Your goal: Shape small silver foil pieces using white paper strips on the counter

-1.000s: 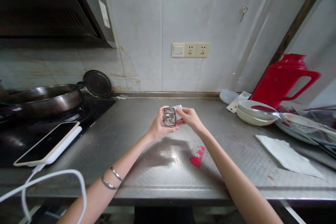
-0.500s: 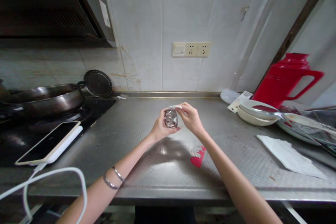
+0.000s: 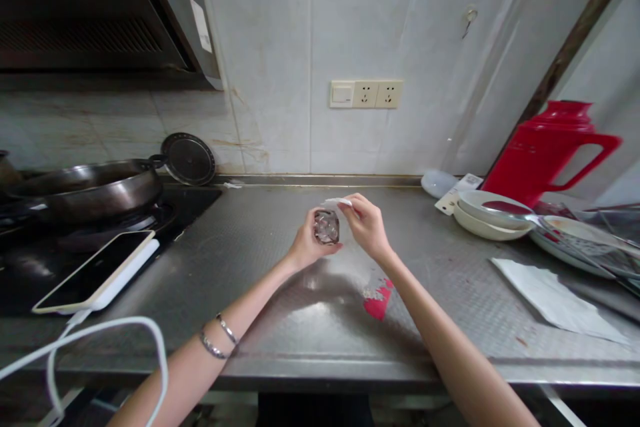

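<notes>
My left hand [image 3: 306,245] is wrapped around a small shiny glass [image 3: 327,227], squarish with rounded corners, its mouth turned toward me. It is held above the steel counter [image 3: 260,227]. My right hand [image 3: 367,223] pinches a thin white piece [image 3: 336,202], which looks like tissue, just above the glass's upper edge. Whether the white piece touches the rim, I cannot tell. A torn red patch [image 3: 377,307] shows on the counter below the hands.
A steel pan [image 3: 90,187] sits on the stove at left, with a phone [image 3: 97,273] and white cable [image 3: 125,322] nearer me. At right are stacked bowls [image 3: 493,223], a red thermos jug [image 3: 543,153] and a white paper sheet [image 3: 555,300].
My right hand has shifted slightly right, drawing the white piece a little off the glass's upper edge. My left hand still holds the glass in nearly the same place.
</notes>
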Demonstrator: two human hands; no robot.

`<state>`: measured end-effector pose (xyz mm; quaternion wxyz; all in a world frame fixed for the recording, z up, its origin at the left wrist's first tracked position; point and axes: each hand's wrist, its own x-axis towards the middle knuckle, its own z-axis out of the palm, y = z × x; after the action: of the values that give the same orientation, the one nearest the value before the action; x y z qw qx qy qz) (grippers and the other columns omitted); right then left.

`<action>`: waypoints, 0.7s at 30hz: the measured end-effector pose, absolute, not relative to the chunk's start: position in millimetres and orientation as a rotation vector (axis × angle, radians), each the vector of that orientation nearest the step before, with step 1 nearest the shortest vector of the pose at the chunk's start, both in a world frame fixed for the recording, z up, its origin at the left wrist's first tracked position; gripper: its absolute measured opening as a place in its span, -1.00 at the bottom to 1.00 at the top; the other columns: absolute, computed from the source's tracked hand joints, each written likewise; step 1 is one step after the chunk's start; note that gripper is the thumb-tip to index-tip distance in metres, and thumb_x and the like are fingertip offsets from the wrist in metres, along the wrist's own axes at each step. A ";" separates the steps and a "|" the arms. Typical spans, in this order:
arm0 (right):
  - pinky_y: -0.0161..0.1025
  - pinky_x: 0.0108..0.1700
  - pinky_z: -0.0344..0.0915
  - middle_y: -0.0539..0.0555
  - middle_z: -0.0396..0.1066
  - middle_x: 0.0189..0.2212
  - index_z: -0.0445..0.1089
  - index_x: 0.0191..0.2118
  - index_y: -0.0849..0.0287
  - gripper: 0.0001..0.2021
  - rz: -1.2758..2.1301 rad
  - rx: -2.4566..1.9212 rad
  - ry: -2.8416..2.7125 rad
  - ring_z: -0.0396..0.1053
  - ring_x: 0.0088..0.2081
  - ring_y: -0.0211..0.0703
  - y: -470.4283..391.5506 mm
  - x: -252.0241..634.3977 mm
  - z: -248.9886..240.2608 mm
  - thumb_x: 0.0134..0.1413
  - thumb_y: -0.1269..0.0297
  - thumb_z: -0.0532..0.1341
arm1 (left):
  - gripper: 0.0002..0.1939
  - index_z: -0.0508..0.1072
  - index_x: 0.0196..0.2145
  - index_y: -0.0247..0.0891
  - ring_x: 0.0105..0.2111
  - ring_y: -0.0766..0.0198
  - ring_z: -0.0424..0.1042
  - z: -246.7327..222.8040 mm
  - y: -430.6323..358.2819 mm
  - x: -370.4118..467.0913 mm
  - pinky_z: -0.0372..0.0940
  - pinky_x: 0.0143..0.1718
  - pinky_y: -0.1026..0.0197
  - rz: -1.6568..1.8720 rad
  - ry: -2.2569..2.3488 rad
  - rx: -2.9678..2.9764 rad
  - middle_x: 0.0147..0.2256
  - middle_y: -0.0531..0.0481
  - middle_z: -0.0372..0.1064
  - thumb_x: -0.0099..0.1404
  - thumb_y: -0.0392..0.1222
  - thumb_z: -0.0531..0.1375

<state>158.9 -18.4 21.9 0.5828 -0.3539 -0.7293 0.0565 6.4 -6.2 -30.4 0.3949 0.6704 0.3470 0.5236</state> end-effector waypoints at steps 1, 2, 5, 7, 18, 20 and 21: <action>-0.29 -0.27 0.27 0.05 0.43 -0.42 0.44 -0.38 0.14 -0.77 0.122 -0.832 -1.686 0.37 -0.34 -0.17 -18.5 158.1 20.6 0.17 0.25 0.07 | -0.15 0.15 0.02 -0.19 -0.18 0.19 0.39 -31.8 -7.0 6.8 0.28 -0.13 0.17 1.314 0.867 1.755 -0.14 -0.06 0.35 -0.21 -0.17 0.44; -0.28 -0.26 0.28 0.05 0.46 -0.39 0.45 -0.35 0.13 -0.78 0.122 -0.839 -1.694 0.40 -0.32 -0.16 -18.8 157.3 19.1 0.17 0.26 0.07 | -0.15 0.15 0.03 -0.20 -0.16 0.17 0.39 -33.3 -7.6 7.2 0.27 -0.12 0.15 1.304 0.845 1.818 -0.12 -0.08 0.35 -0.20 -0.17 0.43; -0.30 -0.23 0.31 0.04 0.51 -0.34 0.47 -0.28 0.11 -0.77 0.173 -0.841 -1.813 0.45 -0.29 -0.15 -20.3 154.7 14.6 0.14 0.33 0.06 | -0.17 0.14 0.04 -0.24 -0.15 0.12 0.40 -38.4 -7.6 9.0 0.29 -0.13 0.13 1.271 0.812 1.913 -0.11 -0.13 0.36 -0.16 -0.17 0.42; -0.31 -0.22 0.33 0.04 0.53 -0.33 0.48 -0.26 0.11 -0.75 0.192 -0.831 -1.876 0.46 -0.28 -0.16 -21.6 153.1 13.1 0.11 0.38 0.05 | -0.20 0.16 0.03 -0.27 -0.19 0.12 0.42 -41.3 -5.7 10.2 0.31 -0.18 0.13 1.250 0.832 1.903 -0.14 -0.14 0.38 -0.14 -0.18 0.41; -0.24 -0.22 0.34 -0.04 0.47 -0.51 0.46 -0.44 0.17 -0.77 0.360 -0.829 -1.721 0.44 -0.38 -0.15 -21.6 150.9 18.9 0.11 0.23 0.12 | -0.28 0.22 -0.01 -0.26 -0.16 0.12 0.42 -32.1 -6.8 12.8 0.32 -0.15 0.12 1.283 0.830 1.819 -0.13 -0.12 0.39 -0.13 -0.22 0.39; -0.32 -0.35 0.30 0.00 0.48 -0.48 0.45 -0.42 0.19 -0.75 0.318 -0.893 -1.620 0.42 -0.41 -0.18 -19.5 153.3 18.3 0.13 0.19 0.12 | -0.25 0.18 -0.01 -0.24 -0.20 0.17 0.44 -31.0 -10.1 13.5 0.33 -0.16 0.13 1.294 0.820 1.740 -0.15 -0.08 0.40 -0.14 -0.21 0.40; -0.34 -0.37 0.29 0.01 0.49 -0.46 0.46 -0.39 0.19 -0.76 0.272 -0.918 -1.624 0.42 -0.41 -0.19 -19.0 154.2 17.8 0.14 0.22 0.11 | -0.26 0.18 -0.02 -0.24 -0.21 0.18 0.44 -30.7 -11.4 13.8 0.33 -0.16 0.14 1.297 0.822 1.721 -0.17 -0.07 0.41 -0.15 -0.21 0.40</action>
<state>154.2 -19.0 17.8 0.5877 -0.3941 -0.6969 0.1166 13.8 -11.4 -30.7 0.4056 0.6822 0.3256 0.5139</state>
